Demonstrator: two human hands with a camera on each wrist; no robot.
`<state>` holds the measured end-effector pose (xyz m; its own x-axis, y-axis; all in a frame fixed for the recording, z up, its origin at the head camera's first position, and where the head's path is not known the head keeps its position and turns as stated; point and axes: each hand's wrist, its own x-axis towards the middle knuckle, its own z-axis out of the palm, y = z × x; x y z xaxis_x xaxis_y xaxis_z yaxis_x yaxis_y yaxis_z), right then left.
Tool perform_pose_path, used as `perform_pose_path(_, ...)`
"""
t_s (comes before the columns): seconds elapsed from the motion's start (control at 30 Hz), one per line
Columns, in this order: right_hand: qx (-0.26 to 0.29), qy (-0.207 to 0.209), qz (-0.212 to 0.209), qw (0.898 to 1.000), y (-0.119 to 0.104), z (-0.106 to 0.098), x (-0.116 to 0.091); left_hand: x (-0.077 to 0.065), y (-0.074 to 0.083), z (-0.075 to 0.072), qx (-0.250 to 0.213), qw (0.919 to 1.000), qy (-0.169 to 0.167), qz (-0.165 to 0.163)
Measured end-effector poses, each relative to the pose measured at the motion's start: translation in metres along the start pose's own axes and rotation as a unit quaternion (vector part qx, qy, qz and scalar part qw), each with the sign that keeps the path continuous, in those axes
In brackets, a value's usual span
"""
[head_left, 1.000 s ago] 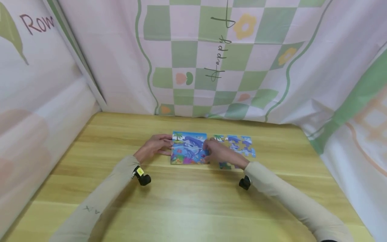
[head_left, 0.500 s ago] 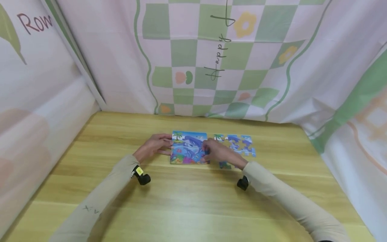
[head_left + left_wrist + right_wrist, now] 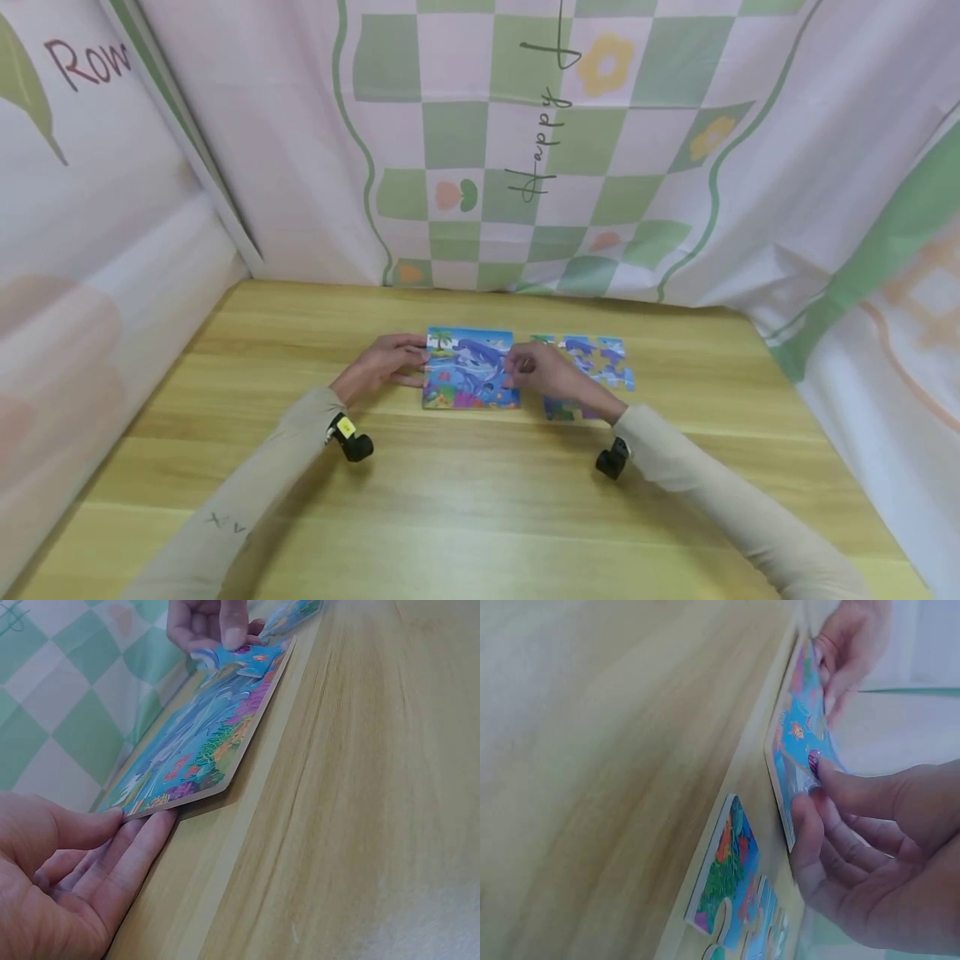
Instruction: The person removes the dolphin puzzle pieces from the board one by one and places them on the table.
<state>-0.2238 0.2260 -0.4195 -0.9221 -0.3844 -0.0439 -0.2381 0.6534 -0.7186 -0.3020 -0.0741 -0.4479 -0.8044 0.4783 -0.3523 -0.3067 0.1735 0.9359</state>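
A dolphin jigsaw puzzle in its flat board (image 3: 465, 371) lies between the two hands in the head view. My left hand (image 3: 384, 362) grips the board's left edge; in the left wrist view the thumb lies on top and fingers are beneath. My right hand (image 3: 553, 372) is over the right edge. It pinches a blue puzzle piece (image 3: 259, 661) with a purple and an orange mark, tilted up from the board. Several loose puzzle pieces (image 3: 615, 354) lie right of the board, partly behind the right hand and wrist.
The wooden tabletop (image 3: 465, 500) stretches toward the front. A printed checkered curtain (image 3: 525, 150) hangs along the back edge. White fabric walls (image 3: 97, 250) stand at both sides. Loose pieces with a coral picture (image 3: 731, 862) lie close beside the right hand.
The right hand shifts slightly right over the board's right edge, and its fingers bend more. More of the board's lower right corner shows. The left hand stays put.
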Motion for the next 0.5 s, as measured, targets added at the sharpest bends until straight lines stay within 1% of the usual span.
perform_pose_path(0.17, 0.071, -0.003, 0.028, 0.997, 0.003, -0.009, -0.006, -0.002, 0.0, 0.0, -0.001, 1.0, -0.001, 0.002)
perform_pose_path(0.37, 0.126, -0.006, 0.063, 0.99, 0.008, -0.017, -0.015, -0.004, 0.0, 0.0, -0.001, 0.9999, -0.008, 0.01)
perform_pose_path(0.5, 0.162, -0.01, 0.067, 0.985, 0.018, -0.024, -0.021, -0.005, 0.0, 0.0, 0.002, 0.9999, -0.008, 0.012)
